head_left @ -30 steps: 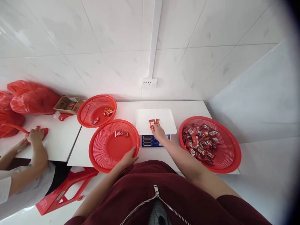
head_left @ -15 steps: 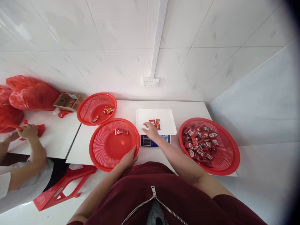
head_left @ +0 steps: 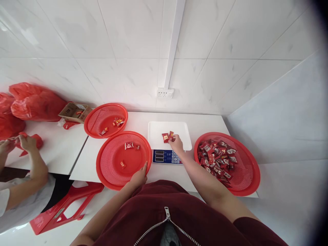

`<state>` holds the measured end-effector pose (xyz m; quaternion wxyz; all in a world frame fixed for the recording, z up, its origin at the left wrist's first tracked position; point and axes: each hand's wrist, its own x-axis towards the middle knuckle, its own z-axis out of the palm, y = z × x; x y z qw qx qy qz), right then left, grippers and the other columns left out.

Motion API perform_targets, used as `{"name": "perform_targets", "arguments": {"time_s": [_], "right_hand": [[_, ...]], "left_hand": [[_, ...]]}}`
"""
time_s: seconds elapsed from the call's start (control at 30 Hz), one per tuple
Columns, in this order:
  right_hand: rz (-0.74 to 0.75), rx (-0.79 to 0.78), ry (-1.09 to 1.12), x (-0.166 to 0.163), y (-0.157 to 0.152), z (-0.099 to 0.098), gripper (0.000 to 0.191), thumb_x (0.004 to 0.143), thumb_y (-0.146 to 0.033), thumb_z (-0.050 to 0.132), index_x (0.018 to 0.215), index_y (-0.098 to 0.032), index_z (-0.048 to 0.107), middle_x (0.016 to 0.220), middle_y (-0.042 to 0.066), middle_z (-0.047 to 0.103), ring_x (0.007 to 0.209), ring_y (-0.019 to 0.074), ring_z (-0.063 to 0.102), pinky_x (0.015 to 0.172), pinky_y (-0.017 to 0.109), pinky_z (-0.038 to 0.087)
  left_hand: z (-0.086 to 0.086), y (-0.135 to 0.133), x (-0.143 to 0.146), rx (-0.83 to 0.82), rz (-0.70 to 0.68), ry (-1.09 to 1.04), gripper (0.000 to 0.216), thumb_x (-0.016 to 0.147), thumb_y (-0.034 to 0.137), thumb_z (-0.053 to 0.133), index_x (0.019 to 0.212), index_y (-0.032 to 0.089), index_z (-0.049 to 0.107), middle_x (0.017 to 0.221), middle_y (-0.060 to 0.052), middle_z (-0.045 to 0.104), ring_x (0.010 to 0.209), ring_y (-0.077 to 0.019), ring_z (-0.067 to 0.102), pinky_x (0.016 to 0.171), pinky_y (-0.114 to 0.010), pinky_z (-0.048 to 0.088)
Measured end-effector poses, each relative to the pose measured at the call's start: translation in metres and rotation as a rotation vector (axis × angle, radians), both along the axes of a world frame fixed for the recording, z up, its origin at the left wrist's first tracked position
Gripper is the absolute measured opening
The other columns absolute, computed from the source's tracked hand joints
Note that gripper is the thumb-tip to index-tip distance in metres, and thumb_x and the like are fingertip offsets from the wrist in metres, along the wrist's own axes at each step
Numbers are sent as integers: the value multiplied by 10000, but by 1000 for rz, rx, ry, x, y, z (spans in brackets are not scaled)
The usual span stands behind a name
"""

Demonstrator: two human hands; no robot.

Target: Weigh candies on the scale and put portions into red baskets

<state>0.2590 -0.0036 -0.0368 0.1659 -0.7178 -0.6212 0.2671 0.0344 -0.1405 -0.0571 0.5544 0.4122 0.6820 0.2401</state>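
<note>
My left hand (head_left: 139, 177) grips the near right rim of a red plastic basket (head_left: 105, 174). Inside this basket lie a larger red candy packet (head_left: 129, 145) and two small ones, one of them a small red candy (head_left: 123, 164) near the middle. Over the white tray (head_left: 156, 130) of a digital scale (head_left: 167, 156), my right hand (head_left: 176, 145) has its fingertips closed on a small red candy packet (head_left: 173, 138). Against it lie a red packet (head_left: 165, 137) and a small packet (head_left: 171, 133).
To the right stands a red basket (head_left: 252, 164) heaped with red candy packets (head_left: 217, 157). Another red basket (head_left: 89, 119) with several candies, a cardboard box (head_left: 74, 112) and red plastic bags (head_left: 36, 102) are at the left. A co-worker's hands (head_left: 28, 143) handle red plastic there.
My right hand has moved right across the tray, and its fingers have closed on a packet. A small candy, blurred before, now lies lower and further left in the near basket.
</note>
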Motion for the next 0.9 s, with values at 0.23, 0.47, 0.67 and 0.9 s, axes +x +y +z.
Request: {"name": "perform_targets", "arguments": {"time_s": [0.23, 0.47, 0.67, 0.9], "right_hand": [[263, 41, -5, -41, 9, 7, 337, 800, -239, 581, 1135, -217, 565, 1153, 89, 560, 1094, 210, 499, 888, 330, 406], [186, -21, -136, -23, 28, -1, 343, 795, -78, 490, 1102, -202, 576, 1165, 148, 501, 1111, 300, 440, 841, 387, 401], [105, -51, -111, -23, 33, -3, 364, 734, -47, 499, 1072, -167, 557, 1074, 137, 514, 965, 253, 532, 761, 332, 428], [217, -50, 78, -46, 24, 7, 379, 763, -184, 563, 1140, -219, 544, 1092, 56, 586, 918, 169, 578, 750, 275, 462]], "left_hand": [[2, -2, 0, -8, -57, 44, 631, 558, -8, 544, 1167, 154, 585, 915, -151, 673, 1031, -339, 584, 921, -395, 379], [3, -2, -2, 9, -139, 100, 623, 558, -8, 557, 1156, 167, 582, 1037, -161, 653, 1037, -331, 581, 922, -387, 371], [6, -1, -2, 21, -270, 228, 659, 559, 12, 560, 1203, 155, 551, 1132, -190, 614, 1005, -355, 589, 907, -415, 379], [2, 0, -3, 26, -337, 272, 678, 582, 21, 555, 1248, 143, 522, 1162, -214, 594, 989, -361, 600, 892, -410, 392]]}}
